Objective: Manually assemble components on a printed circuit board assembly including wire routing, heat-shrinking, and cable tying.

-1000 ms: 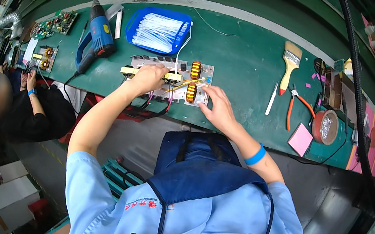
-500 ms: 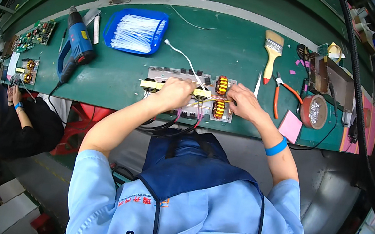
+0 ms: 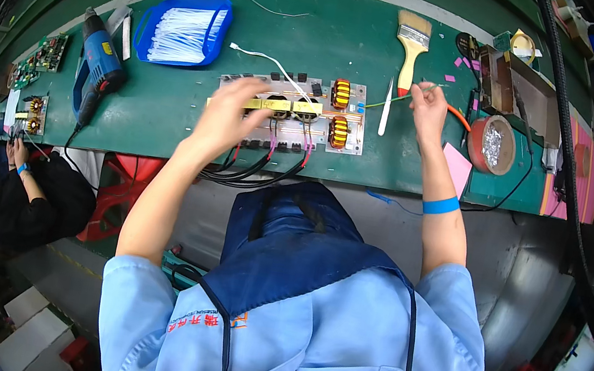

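A circuit board (image 3: 354,140) lies near the bench's front edge, with two yellow-and-black wound coils (image 3: 338,132) at its right end. A yellow strip (image 3: 267,103) runs along its middle. My left hand (image 3: 229,114) is open over the board's left part, fingers spread. A thin green wire (image 3: 381,106) stretches from the board's right end to my right hand (image 3: 427,113), whose fingers are closed on it. Behind that hand lie pliers with orange handles (image 3: 458,117), mostly hidden. A white cable (image 3: 270,58) rises from the board; black cables (image 3: 252,176) hang off its front.
A blue tray (image 3: 219,41) of white cable ties and a blue heat gun (image 3: 103,61) stand at left. To the right are tweezers (image 3: 386,110), a brush (image 3: 412,48), a pink pad (image 3: 455,168), a round tin (image 3: 491,144) and an open box (image 3: 521,93). A co-worker (image 3: 39,195) sits at far left.
My right hand has moved away from the coils toward the pliers, drawing the green wire out. My left hand has shifted left and opened. The whole view has shifted somewhat.
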Tool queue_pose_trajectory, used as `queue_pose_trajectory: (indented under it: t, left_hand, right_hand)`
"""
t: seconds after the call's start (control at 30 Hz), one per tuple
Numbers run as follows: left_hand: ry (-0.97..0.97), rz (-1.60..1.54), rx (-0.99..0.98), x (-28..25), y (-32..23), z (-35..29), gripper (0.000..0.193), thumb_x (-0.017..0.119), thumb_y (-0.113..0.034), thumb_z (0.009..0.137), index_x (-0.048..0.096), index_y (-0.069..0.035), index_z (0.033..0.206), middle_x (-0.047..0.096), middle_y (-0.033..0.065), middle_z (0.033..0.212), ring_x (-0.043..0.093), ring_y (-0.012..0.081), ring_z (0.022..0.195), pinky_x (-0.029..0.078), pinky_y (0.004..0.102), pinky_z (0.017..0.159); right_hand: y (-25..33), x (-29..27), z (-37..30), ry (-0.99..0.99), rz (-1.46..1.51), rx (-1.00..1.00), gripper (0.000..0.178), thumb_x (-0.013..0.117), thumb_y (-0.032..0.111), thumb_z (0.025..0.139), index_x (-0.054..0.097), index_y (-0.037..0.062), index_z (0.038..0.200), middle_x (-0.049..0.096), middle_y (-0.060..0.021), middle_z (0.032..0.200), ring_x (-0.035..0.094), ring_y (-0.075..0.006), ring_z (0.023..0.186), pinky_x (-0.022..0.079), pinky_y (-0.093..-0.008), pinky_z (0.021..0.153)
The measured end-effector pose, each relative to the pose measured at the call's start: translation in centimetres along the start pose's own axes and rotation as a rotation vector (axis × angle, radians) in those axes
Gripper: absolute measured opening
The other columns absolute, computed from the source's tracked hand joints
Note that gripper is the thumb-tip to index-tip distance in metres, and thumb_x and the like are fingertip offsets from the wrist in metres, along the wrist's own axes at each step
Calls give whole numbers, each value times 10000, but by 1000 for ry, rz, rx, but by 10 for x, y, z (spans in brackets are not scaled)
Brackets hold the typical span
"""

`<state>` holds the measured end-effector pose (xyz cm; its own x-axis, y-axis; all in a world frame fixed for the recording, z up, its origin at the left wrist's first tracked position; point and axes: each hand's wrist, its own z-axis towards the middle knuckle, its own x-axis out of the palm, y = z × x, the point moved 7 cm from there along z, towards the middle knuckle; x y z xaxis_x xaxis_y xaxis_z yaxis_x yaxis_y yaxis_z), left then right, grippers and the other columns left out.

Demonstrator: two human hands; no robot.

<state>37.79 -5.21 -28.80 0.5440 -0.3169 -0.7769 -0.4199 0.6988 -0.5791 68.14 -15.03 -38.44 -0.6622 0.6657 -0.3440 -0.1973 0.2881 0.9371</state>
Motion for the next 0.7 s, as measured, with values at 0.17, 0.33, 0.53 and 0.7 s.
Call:
queue_pose_trajectory:
  t: [0.17, 0.33, 0.53, 0.7]
  left_hand:
    - [-149, -53, -428, -27, 60, -82, 172, 583, -132, 697, 539, 1, 797, 546, 114, 739, 538, 216, 670, 425, 299, 614]
    - [-37, 101, -463, -1, 78, -135, 274, 604, -159, 674, 514, 16, 865, 523, 136, 796, 512, 261, 751, 410, 322, 666]
    - [-5, -39, -491, 1, 92, -158, 158, 587, -116, 672, 544, 9, 760, 535, 135, 744, 520, 290, 706, 411, 324, 634]
    - [129, -450, -618, 12, 99, -185, 135, 542, -93, 719, 552, 4, 813, 571, 112, 703, 538, 118, 644, 405, 243, 602]
  right_hand:
    - [30, 6, -3, -99, -823, -262, 725, 636, 230, 634, 221, 47, 1199, 541, -105, 723, 552, -264, 639, 425, -351, 542]
    - [31, 24, -13, -15, -912, -440, 557, 609, 219, 661, 346, 77, 1130, 535, -112, 819, 555, -267, 680, 428, -354, 569]
    - [111, 37, -95, 128, 63, -370, 199, 533, 88, 741, 511, -3, 917, 531, -23, 701, 481, -68, 587, 396, -198, 556]
    - [111, 183, -215, 902, 588, 283, 332, 453, 103, 804, 397, -44, 1097, 484, -137, 1028, 487, -185, 934, 391, -276, 817]
